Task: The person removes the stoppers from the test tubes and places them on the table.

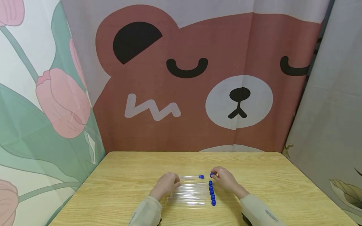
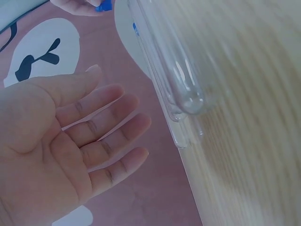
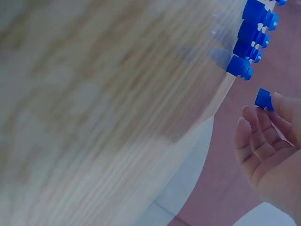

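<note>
My right hand [image 1: 226, 179] pinches a small blue cap [image 3: 264, 98] between thumb and fingertips, held above the table. In the left wrist view, my left hand [image 2: 80, 132] has its fingers loosely spread with nothing in them. It hovers beside the rounded ends of clear test tubes [image 2: 190, 96]. In the head view, several clear test tubes [image 1: 189, 195] lie side by side on the table. Beyond them lies one test tube [image 1: 189, 177] with a blue cap [image 1: 201, 176] at its right end. Loose blue caps [image 1: 212, 192] stand in a row right of the tubes.
A light wooden table [image 1: 127, 188] carries everything. Behind it hangs a curtain [image 1: 192, 135] with a bear design, and a flowered curtain [image 1: 65, 106] borders the left side. Another pale curtain [image 1: 325, 119] hangs at the right.
</note>
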